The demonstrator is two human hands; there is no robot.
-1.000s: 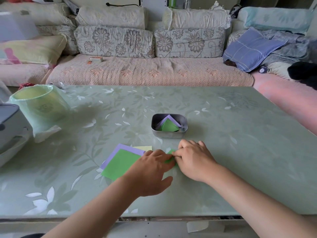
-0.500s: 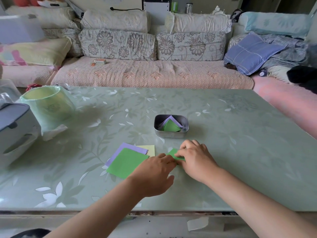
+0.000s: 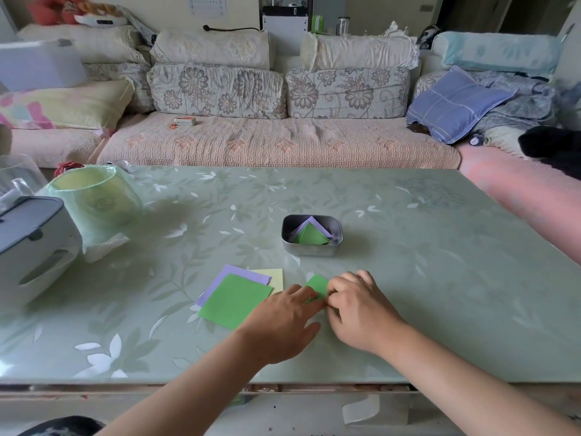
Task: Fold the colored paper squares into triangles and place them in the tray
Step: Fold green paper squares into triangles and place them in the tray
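A small green paper [image 3: 317,284] lies on the table under both hands, mostly hidden. My left hand [image 3: 283,325] rests flat on its left part with straight fingers. My right hand [image 3: 361,309] has curled fingers pinching the paper's right edge. To the left lies a stack of flat squares: green paper [image 3: 234,300] on top, purple paper [image 3: 242,273] under it, yellow paper [image 3: 273,278] behind. A small metal tray [image 3: 311,250] stands just beyond the hands, holding folded green and purple triangles [image 3: 311,236].
The table [image 3: 408,262] has a pale green leaf-print cover. A green-lined bin [image 3: 94,199] and a white-grey appliance [image 3: 28,247] stand at the left. A sofa with cushions runs behind the table.
The head camera has come closer and tilted up. More of the small green paper shows beyond my hands; both hands stay on it.
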